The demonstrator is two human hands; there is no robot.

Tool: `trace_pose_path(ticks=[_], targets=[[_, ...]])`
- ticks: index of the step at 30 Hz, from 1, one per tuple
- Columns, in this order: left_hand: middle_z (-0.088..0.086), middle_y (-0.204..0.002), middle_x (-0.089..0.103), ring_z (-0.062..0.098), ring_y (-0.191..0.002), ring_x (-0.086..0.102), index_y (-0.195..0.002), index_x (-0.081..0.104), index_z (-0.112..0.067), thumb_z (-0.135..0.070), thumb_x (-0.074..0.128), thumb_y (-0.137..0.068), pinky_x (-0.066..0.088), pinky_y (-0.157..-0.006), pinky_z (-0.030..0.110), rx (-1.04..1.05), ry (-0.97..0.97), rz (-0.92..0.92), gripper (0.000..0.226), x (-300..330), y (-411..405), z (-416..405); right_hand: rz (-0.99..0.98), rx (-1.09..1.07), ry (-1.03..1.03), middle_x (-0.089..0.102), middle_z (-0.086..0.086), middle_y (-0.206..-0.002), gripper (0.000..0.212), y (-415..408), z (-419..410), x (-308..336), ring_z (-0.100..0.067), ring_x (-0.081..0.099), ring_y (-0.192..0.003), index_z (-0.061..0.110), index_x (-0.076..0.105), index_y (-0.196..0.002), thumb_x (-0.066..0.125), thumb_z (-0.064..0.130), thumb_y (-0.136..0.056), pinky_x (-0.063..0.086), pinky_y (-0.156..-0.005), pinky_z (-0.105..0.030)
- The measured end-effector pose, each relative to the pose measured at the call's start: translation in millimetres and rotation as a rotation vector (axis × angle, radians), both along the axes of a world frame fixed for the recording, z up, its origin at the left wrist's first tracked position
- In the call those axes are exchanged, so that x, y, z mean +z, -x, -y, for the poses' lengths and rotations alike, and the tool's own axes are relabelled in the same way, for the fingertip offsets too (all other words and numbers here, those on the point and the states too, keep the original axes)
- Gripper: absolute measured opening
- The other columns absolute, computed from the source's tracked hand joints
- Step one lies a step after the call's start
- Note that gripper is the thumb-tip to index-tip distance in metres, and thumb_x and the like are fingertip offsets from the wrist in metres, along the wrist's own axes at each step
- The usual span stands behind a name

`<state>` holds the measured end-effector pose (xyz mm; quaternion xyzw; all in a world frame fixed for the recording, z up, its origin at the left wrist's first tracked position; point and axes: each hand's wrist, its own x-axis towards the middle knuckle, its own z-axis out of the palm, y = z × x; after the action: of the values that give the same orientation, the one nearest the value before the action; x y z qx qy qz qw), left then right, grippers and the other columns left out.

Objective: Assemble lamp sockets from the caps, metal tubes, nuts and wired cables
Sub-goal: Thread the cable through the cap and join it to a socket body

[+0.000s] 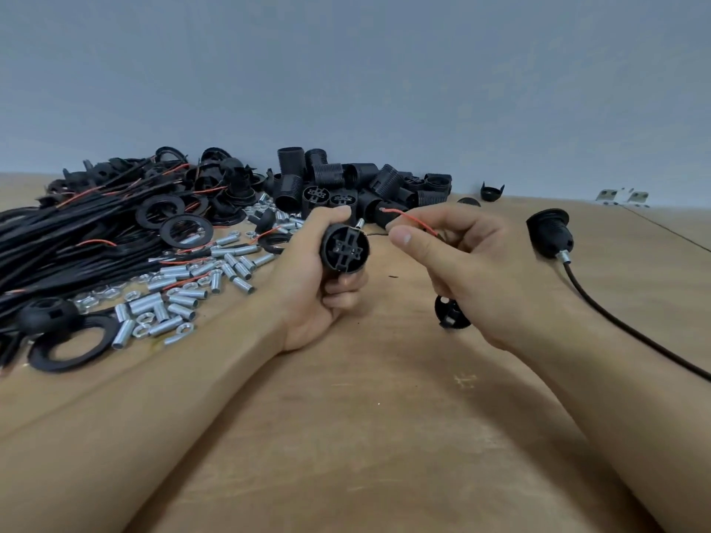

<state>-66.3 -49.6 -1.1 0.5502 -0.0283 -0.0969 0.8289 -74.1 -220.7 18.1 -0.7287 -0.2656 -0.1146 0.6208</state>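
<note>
My left hand (307,278) grips a black socket body (345,248) above the wooden table, its terminal end facing me. My right hand (454,255) pinches a thin red wire (409,218) just right of the socket, the wire's bare tip pointing left toward it. Below my right hand hangs a black cap (451,312) with a metal tube in it, partly hidden by the palm. A finished socket (549,232) with its black cable (623,325) lies at the right.
A bundle of black cables (69,232) with red wires fills the left. Metal tubes and nuts (184,290) lie scattered beside black rings (69,348). Threaded socket bodies (346,182) are piled against the grey wall. A lone cap (492,192) sits farther right.
</note>
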Motion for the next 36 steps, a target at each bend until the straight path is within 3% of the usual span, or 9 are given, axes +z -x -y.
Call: trace_pose_path(ticks=[2,4,8,11,15,22,32,36], targets=[[-0.001,-0.047,0.030,0.010,-0.046,0.021,-0.072,0.040,-0.017,-0.044,0.043,-0.094,0.013,-0.037,0.020,0.005,-0.001,-0.006,0.035,-0.3,-2.4,0.0,0.072,-0.006,0.093,0.053,0.018,-0.048,0.008,3.2,-0.2,0.7,0.001,0.043,-0.045,0.013,0.075,-0.095,0.067,0.013,-0.092,0.030,-0.048,-0.005],[-0.001,-0.047,0.029,0.010,-0.047,0.020,-0.069,0.037,-0.018,-0.044,0.044,-0.093,0.015,-0.035,0.019,-0.006,0.002,0.004,0.037,-1.1,-3.7,0.2,0.103,-0.009,0.151,0.059,0.011,-0.055,0.010,5.9,-1.2,0.0,0.001,0.044,-0.050,0.013,0.075,-0.096,0.066,0.015,-0.093,0.031,-0.051,-0.008],[-0.001,-0.046,0.030,0.011,-0.048,0.018,-0.063,0.037,-0.017,-0.043,0.043,-0.094,0.017,-0.035,0.018,-0.019,0.000,0.014,0.042,-1.2,-4.7,0.8,0.182,-0.069,0.244,0.064,-0.007,-0.067,0.007,7.6,-6.9,-2.9,-0.025,0.052,-0.061,0.020,0.073,-0.090,0.067,0.019,-0.093,0.040,-0.057,-0.033],[0.000,-0.046,0.031,0.011,-0.048,0.018,-0.061,0.038,-0.017,-0.044,0.043,-0.095,0.017,-0.035,0.019,-0.016,-0.003,0.016,0.044,-1.1,-4.5,0.8,0.191,-0.096,0.235,0.058,-0.012,-0.062,0.016,7.0,-6.6,-4.5,-0.025,0.046,-0.056,0.036,0.067,-0.081,0.067,0.024,-0.092,0.034,-0.052,-0.031],[0.001,-0.047,0.031,0.012,-0.050,0.017,-0.061,0.037,-0.017,-0.044,0.043,-0.095,0.014,-0.038,0.020,-0.015,-0.010,0.025,0.044,-1.5,-4.5,1.3,0.157,-0.092,0.218,0.044,-0.016,-0.057,0.025,7.4,-5.6,-4.9,-0.012,0.033,-0.050,0.035,0.065,-0.071,0.067,0.021,-0.092,0.025,-0.047,-0.020],[0.001,-0.050,0.030,0.012,-0.051,0.018,-0.060,0.036,-0.017,-0.044,0.045,-0.095,0.014,-0.038,0.020,-0.021,-0.006,0.030,0.045,-2.9,-6.8,0.6,0.138,-0.152,0.269,0.035,0.010,-0.051,0.021,8.0,-7.2,-3.7,-0.004,0.034,-0.047,0.019,0.065,-0.070,0.067,0.015,-0.090,0.026,-0.046,-0.010],[-0.001,-0.049,0.033,0.010,-0.047,0.021,-0.068,0.041,-0.016,-0.044,0.043,-0.096,0.012,-0.038,0.020,-0.020,-0.056,0.051,0.040,-3.2,-6.7,3.8,0.138,-0.159,0.307,0.035,0.009,-0.051,0.027,8.5,-9.1,-1.9,-0.005,0.033,-0.047,0.015,0.058,-0.064,0.066,0.015,-0.090,0.026,-0.045,-0.010],[0.000,-0.050,0.033,0.011,-0.048,0.020,-0.072,0.043,-0.016,-0.045,0.043,-0.096,0.015,-0.037,0.019,-0.007,-0.053,0.037,0.037,-2.1,-6.2,3.8,0.099,-0.119,0.249,0.036,0.006,-0.052,0.023,7.4,-7.9,-2.1,-0.004,0.032,-0.046,0.000,0.062,-0.071,0.065,0.013,-0.091,0.025,-0.045,-0.010]])
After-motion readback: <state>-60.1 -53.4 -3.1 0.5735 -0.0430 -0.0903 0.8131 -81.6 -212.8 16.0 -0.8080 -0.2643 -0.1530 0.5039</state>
